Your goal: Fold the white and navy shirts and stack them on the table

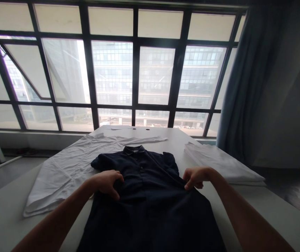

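A dark navy button-front shirt [144,196] lies face up on the white table, its collar [134,149] at the far end and its hem out of view at the bottom. My left hand [107,182] rests on the left side of the shirt, thumb and fingertips apart. At the shirt's right edge, below the sleeve, my right hand [195,177] has its fingers curled and the thumb pressed in, pinching the fabric. Both sleeves look bent or tucked near the shoulders.
A rumpled white shirt [60,171] is spread on the left of the table [165,134]. Folded white cloth [220,162] lies on the right. Large windows [113,73] stand beyond the table, with a dark curtain [244,84] at the right.
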The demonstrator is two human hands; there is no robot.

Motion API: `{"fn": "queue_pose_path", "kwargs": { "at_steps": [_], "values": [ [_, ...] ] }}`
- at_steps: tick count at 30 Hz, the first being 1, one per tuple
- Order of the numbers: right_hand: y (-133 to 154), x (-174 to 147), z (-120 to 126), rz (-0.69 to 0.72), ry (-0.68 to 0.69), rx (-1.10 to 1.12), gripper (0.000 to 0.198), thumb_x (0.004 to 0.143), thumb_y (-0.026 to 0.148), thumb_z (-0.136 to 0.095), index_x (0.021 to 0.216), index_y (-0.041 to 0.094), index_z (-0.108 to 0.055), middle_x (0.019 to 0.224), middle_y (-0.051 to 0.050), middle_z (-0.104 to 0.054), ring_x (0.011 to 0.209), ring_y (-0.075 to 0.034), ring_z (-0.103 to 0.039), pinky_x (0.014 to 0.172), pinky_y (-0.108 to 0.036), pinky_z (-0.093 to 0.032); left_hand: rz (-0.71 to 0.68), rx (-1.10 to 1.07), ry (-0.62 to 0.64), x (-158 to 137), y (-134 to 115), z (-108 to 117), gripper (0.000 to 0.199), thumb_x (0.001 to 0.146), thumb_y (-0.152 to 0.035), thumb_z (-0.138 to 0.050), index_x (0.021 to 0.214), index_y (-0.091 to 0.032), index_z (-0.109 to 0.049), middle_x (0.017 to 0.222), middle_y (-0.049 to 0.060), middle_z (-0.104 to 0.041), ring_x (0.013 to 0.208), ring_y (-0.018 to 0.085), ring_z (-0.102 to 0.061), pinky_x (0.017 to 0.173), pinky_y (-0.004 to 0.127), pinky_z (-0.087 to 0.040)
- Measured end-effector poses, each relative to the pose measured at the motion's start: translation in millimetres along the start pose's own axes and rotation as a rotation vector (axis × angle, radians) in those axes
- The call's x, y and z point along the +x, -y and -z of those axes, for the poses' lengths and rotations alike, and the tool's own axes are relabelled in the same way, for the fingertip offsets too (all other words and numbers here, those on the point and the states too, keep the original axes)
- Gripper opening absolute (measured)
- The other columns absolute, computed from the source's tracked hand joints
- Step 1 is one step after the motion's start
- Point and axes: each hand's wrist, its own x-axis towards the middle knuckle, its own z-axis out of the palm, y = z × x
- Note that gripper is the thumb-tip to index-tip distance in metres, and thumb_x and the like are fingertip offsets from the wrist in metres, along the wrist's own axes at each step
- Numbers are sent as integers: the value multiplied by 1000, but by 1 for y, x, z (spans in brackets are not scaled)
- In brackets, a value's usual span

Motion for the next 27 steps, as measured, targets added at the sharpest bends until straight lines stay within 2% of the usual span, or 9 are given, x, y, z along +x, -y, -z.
{"fn": "queue_pose_path", "kwargs": {
  "at_steps": [2, 5, 8, 10, 13, 16, 21, 24, 27],
  "values": [
    [-6, 2, 3, 12, -69, 46, 39, 63, 47, -85, 80, 15, -72, 57, -3, -63, 49, -16, -61, 46, -23, -47, 11, -83, 13, 2, 8, 5, 46, 67, -54, -74, 101, -23, -75, 99, 5, -73, 92, 27, -67, 80, 31, -52],
    [-12, 23, 4, -50, -507, -81, 29, 78, 44, -74, 83, 16, -73, 75, -11, -71, 69, -25, -71, 61, -31, -55, 124, -122, -235, 10, 37, 10, 35, 82, -51, -58, 94, -22, -74, 87, 4, -74, 83, 25, -68, 75, 29, -51],
    [-15, 52, 2, -116, -819, -234, 23, 86, 36, -65, 90, 16, -74, 102, -18, -71, 100, -34, -68, 82, -40, -53, 342, 37, -571, 16, 78, 13, 30, 82, -38, -57, 101, -22, -72, 109, 9, -73, 103, 28, -67, 89, 33, -49],
    [-14, 70, -1, -96, -892, -319, 30, 90, 38, -59, 103, 16, -74, 117, -21, -67, 113, -35, -62, 91, -42, -49, 505, 103, -636, 16, 103, 13, 32, 79, -33, -58, 104, -19, -71, 121, 14, -69, 116, 30, -62, 96, 35, -46],
    [-8, 90, -10, -38, -940, -456, 41, 95, 46, -50, 117, 18, -71, 128, -18, -62, 119, -33, -57, 96, -41, -46, 585, 35, -539, 13, 125, 11, 30, 72, -37, -63, 95, -19, -72, 110, 13, -73, 114, 33, -63, 95, 38, -48],
    [1, 101, -19, 41, -902, -436, 41, 94, 47, -52, 121, 23, -69, 138, -12, -57, 126, -31, -53, 102, -40, -44, 367, -186, -489, 15, 126, 7, 33, 65, -44, -67, 88, -21, -71, 97, 7, -76, 102, 32, -67, 89, 37, -51],
    [16, 99, -30, 398, -762, -177, 27, 87, 33, -56, 101, 16, -72, 115, -11, -70, 109, -25, -63, 97, -33, -46, 285, -617, -658, 28, 105, 4, 51, 61, -57, -70, 89, -15, -65, 78, 5, -72, 78, 28, -69, 68, 34, -55],
    [21, 96, -35, 473, -725, -23, 23, 83, 32, -57, 92, 16, -69, 97, -8, -72, 93, -24, -66, 87, -32, -50, 277, -803, -761, 31, 92, 6, 58, 58, -55, -76, 96, -15, -61, 76, 2, -71, 71, 23, -68, 62, 30, -55],
    [23, 99, -36, 498, -766, 101, 19, 74, 28, -60, 87, 17, -65, 91, -6, -71, 89, -22, -66, 85, -32, -51, 338, -791, -836, 27, 87, 13, 60, 55, -51, -81, 98, -15, -61, 75, 2, -70, 68, 22, -68, 59, 28, -55]
  ]
}}
